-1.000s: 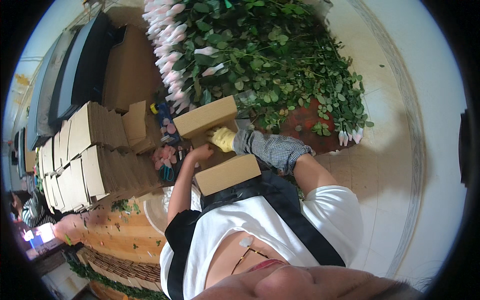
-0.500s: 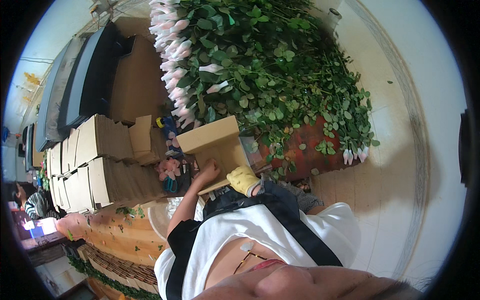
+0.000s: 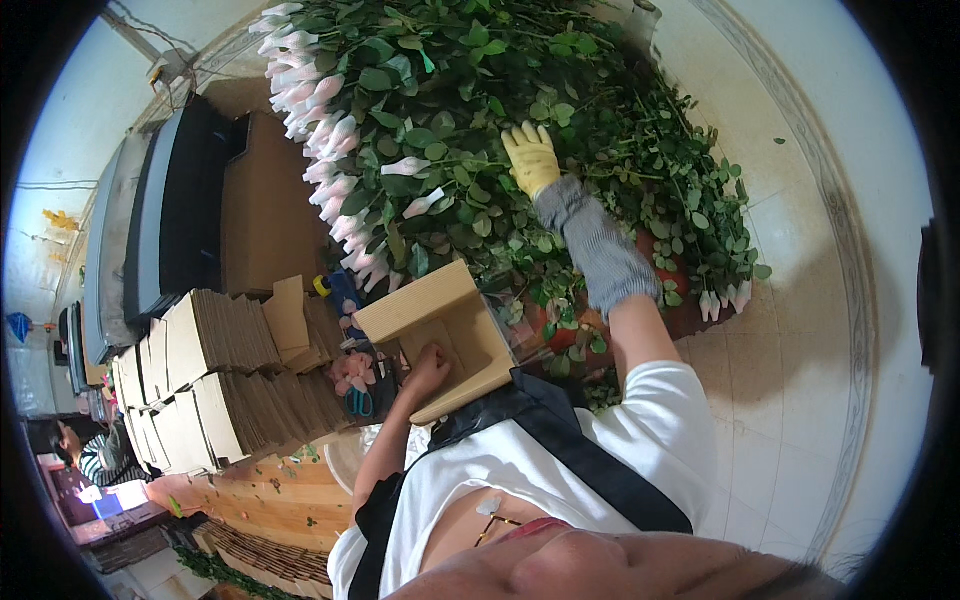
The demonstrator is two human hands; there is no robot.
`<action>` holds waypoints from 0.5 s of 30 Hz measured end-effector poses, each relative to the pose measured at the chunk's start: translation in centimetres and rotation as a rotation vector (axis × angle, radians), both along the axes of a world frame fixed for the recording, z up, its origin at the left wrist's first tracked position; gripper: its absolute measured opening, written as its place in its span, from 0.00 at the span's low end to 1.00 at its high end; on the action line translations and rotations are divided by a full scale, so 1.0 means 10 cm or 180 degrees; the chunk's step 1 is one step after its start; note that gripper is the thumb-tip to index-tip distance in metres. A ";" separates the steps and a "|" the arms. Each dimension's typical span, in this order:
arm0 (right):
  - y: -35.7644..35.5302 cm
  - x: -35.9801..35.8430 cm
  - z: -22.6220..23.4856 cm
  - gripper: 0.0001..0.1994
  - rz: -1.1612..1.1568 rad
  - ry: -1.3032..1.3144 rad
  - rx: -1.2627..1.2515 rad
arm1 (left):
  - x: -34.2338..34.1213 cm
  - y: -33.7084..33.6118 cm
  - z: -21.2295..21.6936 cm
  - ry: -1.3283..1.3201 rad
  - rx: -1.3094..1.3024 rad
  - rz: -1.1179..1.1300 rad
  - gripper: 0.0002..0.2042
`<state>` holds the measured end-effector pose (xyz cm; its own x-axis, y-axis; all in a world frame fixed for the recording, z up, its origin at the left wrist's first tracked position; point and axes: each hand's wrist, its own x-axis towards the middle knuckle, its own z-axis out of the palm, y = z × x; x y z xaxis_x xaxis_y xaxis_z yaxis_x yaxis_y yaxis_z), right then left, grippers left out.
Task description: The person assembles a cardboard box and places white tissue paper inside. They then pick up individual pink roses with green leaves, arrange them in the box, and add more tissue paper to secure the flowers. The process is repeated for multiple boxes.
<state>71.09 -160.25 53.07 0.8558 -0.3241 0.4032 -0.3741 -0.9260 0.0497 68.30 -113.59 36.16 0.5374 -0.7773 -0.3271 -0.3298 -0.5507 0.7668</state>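
Observation:
My left hand [image 3: 428, 370], bare, is inside an open cardboard box [image 3: 414, 303] in front of my body. Its fingers are curled closed beside a small cardboard piece; what they hold, if anything, is hidden. My right hand [image 3: 532, 160] wears a yellow glove with a grey knitted sleeve. That arm stretches forward over the big heap of leafy rose stems [image 3: 590, 110], and the hand rests on the leaves with its fingers spread. Rose heads [image 3: 325, 140] in pale pink-white net sleeves line the heap's left side. Two sleeved buds [image 3: 405, 167] lie on the leaves left of the glove.
Stacks of folded cardboard [image 3: 205, 360] stand left of the box. Blue-handled scissors [image 3: 359, 402] and loose pink petals [image 3: 352, 372] lie between them. Long dark boxes [image 3: 175, 215] stand at the far left. Another person [image 3: 100, 455] is at the left edge.
My right hand has moved from the near edge of the box forward onto the rose heap. My left hand has gone deeper into the box, whose inside shows more now.

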 end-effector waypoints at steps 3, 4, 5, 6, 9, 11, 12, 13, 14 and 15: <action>-0.01 0.15 0.13 0.15 0.0290 -0.0106 0.0462 | 0.02 0.04 0.01 -0.0021 0.0016 0.0074 0.13; 0.16 0.21 0.30 0.13 0.0435 -0.0329 0.0582 | -0.01 0.06 -0.01 0.0028 0.0076 0.0142 0.13; 0.35 0.23 0.43 0.13 0.0751 -0.1126 0.0551 | -0.03 0.07 0.00 0.0049 0.0074 0.0137 0.13; 0.66 0.18 0.75 0.13 0.0832 -0.1038 0.0547 | -0.05 0.13 0.00 0.0076 0.0082 0.0166 0.12; 1.09 -0.08 0.93 0.13 0.0830 -0.0464 0.0208 | -0.04 0.05 0.05 -0.0008 0.0127 0.0033 0.12; 1.30 -0.23 0.80 0.12 0.1198 -0.0437 0.0336 | -0.05 0.07 0.09 -0.0035 0.0149 0.0057 0.12; 1.30 -0.28 0.65 0.12 0.1232 -0.0510 0.0445 | -0.03 0.05 0.13 -0.0012 0.0133 0.0042 0.11; 1.30 -0.34 0.50 0.12 0.1284 -0.0588 0.0557 | -0.03 0.06 0.15 0.0004 0.0119 0.0046 0.11; 1.29 -0.43 0.36 0.11 0.0908 -0.0208 0.0539 | -0.05 0.10 0.16 0.0024 0.0137 0.0098 0.11; 1.14 -0.54 0.16 0.10 0.0910 -0.0649 0.0638 | -0.04 0.07 0.17 0.0022 0.0132 0.0126 0.11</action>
